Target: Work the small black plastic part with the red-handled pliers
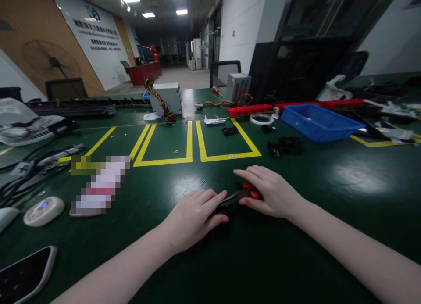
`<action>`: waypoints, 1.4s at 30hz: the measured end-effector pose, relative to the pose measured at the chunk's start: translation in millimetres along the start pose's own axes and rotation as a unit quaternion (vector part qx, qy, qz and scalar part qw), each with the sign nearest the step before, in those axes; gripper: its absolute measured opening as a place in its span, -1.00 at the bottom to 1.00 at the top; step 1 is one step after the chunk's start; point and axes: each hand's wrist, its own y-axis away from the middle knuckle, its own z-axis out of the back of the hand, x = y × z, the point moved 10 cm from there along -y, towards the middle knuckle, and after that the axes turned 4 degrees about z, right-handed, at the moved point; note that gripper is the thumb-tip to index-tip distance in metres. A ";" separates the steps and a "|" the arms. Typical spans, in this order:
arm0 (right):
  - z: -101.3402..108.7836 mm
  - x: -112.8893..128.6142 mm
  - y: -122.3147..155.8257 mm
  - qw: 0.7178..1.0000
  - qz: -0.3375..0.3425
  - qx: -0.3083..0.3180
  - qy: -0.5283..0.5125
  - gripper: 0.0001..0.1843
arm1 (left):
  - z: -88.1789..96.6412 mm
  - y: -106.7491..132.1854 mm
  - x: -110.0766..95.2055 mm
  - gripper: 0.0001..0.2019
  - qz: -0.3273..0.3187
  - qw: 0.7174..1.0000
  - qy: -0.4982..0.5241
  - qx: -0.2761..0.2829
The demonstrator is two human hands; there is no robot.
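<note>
In my right hand [268, 192] is a pair of red-handled pliers [234, 198], its jaws pointing left. The thumb lies below the handles and the index finger stretches out above them. My left hand [199, 212] is bent close over the plier tips, with the thumb and fingers around something small and dark there. What that is stays mostly hidden by the fingers. A thin metal pin [203, 183] lies on the green tabletop [158, 269] just beyond my left hand.
Black parts [286, 146] and a blue tray [324, 124] lie at the right. Farther back stand two metal power supplies [169, 98] with wires. Yellow tape [164, 162] marks the table. At left are a blurred phone-like slab [101, 187], a white oval device [44, 211], cables and another phone [26, 275].
</note>
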 end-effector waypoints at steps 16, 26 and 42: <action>4.0 5.3 -1.3 1.000 0.009 0.005 0.015 -0.49 | 1.2 0.3 -4.0 -0.62 -0.005 1.000 0.003 -0.014; 1.2 4.6 -0.4 1.000 -0.003 0.017 0.020 -0.56 | -1.6 1.0 -3.0 -0.55 -0.002 1.000 0.028 -0.002; -7.2 0.3 -3.5 0.998 -0.031 0.060 -0.001 -0.52 | 2.6 0.2 0.0 -0.54 -0.001 0.999 0.029 -0.022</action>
